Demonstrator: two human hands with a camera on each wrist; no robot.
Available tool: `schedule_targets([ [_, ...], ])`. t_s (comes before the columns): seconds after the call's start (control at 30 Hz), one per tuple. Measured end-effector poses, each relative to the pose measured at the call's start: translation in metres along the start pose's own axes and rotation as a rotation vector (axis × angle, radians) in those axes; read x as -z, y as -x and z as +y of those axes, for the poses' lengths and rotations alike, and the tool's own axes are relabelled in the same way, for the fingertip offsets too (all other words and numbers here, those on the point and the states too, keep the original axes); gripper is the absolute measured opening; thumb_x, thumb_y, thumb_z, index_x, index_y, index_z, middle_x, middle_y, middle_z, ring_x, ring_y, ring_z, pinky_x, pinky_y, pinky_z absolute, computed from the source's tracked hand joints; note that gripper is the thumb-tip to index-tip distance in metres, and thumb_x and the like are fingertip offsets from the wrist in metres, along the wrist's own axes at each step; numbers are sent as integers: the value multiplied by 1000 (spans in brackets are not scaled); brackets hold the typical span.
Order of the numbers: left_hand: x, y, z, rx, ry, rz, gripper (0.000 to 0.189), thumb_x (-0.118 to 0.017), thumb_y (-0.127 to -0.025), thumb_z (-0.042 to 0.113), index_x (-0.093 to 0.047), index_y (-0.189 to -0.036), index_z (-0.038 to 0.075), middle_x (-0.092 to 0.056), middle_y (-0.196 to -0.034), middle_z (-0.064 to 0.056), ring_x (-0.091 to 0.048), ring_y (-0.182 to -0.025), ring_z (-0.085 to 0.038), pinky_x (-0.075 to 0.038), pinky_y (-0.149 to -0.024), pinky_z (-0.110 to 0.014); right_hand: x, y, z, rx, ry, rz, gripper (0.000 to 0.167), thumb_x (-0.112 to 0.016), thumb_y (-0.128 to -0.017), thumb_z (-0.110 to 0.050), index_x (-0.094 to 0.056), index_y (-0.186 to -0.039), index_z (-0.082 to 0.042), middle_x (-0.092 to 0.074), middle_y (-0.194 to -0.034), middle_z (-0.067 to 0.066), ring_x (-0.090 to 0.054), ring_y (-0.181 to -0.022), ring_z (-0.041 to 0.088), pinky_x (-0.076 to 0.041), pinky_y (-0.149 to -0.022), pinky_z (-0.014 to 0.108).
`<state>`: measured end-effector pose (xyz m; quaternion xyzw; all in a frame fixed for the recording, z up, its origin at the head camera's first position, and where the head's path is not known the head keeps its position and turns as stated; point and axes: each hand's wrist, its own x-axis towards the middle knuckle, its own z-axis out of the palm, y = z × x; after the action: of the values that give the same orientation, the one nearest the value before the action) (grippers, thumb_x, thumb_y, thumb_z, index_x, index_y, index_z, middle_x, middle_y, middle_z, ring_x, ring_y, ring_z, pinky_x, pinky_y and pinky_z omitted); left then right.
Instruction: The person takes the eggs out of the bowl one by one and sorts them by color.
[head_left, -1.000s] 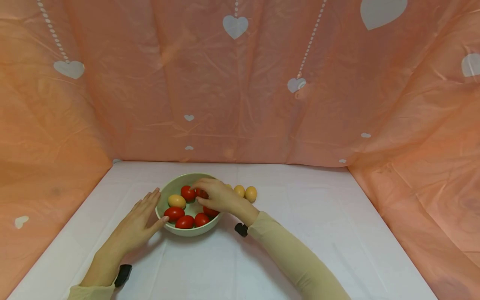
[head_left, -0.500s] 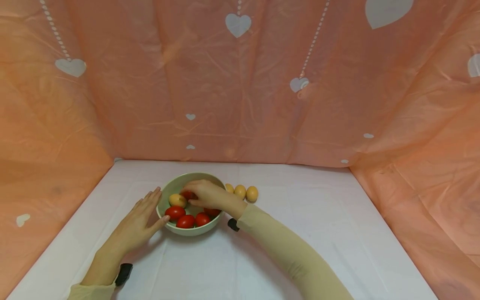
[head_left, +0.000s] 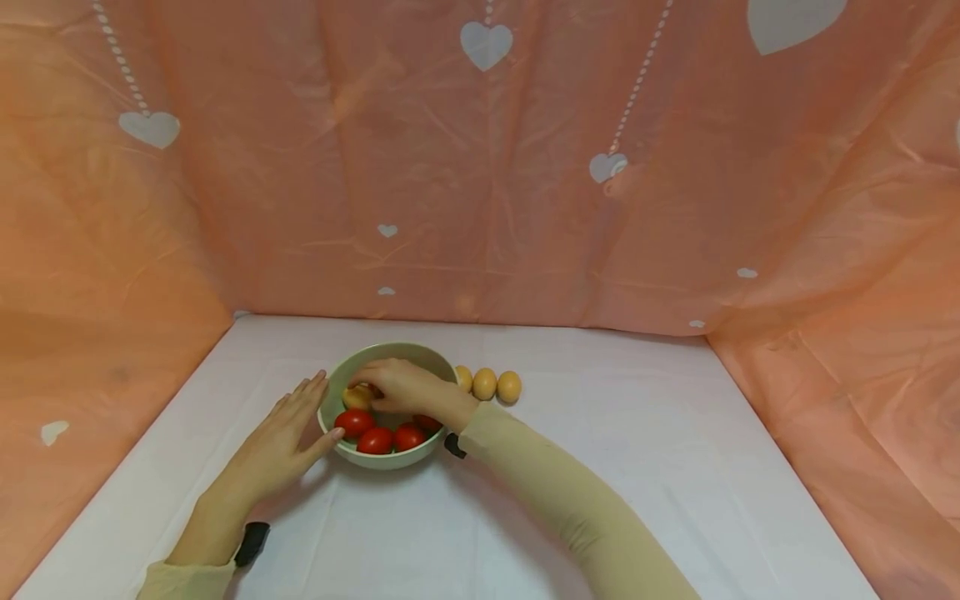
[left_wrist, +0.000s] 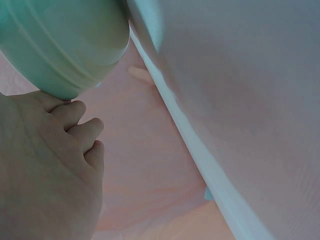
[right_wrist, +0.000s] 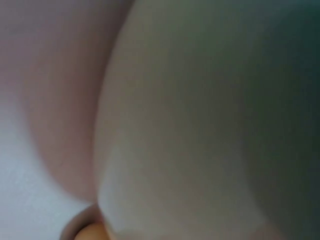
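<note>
A pale green bowl (head_left: 386, 459) holds several red eggs (head_left: 375, 440) and a yellow egg (head_left: 357, 397). My right hand (head_left: 405, 386) reaches down into the bowl, its fingers and thumb curled round the yellow egg. In the right wrist view an orange-yellow egg (right_wrist: 92, 232) shows at the bottom, bordered by a finger; the blurred hand fills most of the rest. My left hand (head_left: 281, 446) steadies the bowl at its left side, fingers stretched along the outside and thumb at the rim. In the left wrist view the fingertips meet the bowl's outer wall (left_wrist: 65, 50).
Three yellow eggs (head_left: 484, 384) lie in a row on the white tablecloth (head_left: 600, 433), just right of the bowl and behind my right forearm. An orange curtain (head_left: 420, 167) with white hearts encloses the back and sides of the table.
My right hand has moved left inside the bowl, from over the red eggs to the yellow egg. My left hand stays at the bowl's side. The head view has shifted slightly.
</note>
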<state>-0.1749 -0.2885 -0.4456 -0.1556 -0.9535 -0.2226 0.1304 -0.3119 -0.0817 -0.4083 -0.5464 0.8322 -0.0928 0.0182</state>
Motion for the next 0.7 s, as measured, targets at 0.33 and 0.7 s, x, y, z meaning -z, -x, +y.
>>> schedule_targets([
  [0.33,1,-1,2,8,-2,-12,85,-68,-100,42,-30,-161,-2,-29,-168,-21,-29,-151,-48,-20,-127,-57,-5,-4,-2,-34,42,-88,54,-79,-94,-13,-63,-146,-19,-57,-146,4,-58,-131,17,-44,-111,22],
  [0.7,1,-1,3,2,-8,-12,84,-66,-101,43,-31,-160,-5,-29,-168,-22,-30,-151,-49,-23,-125,-59,-7,2,-1,-34,39,-127,57,-82,-91,-11,-64,-144,-21,-58,-143,4,-58,-128,18,-43,-112,23],
])
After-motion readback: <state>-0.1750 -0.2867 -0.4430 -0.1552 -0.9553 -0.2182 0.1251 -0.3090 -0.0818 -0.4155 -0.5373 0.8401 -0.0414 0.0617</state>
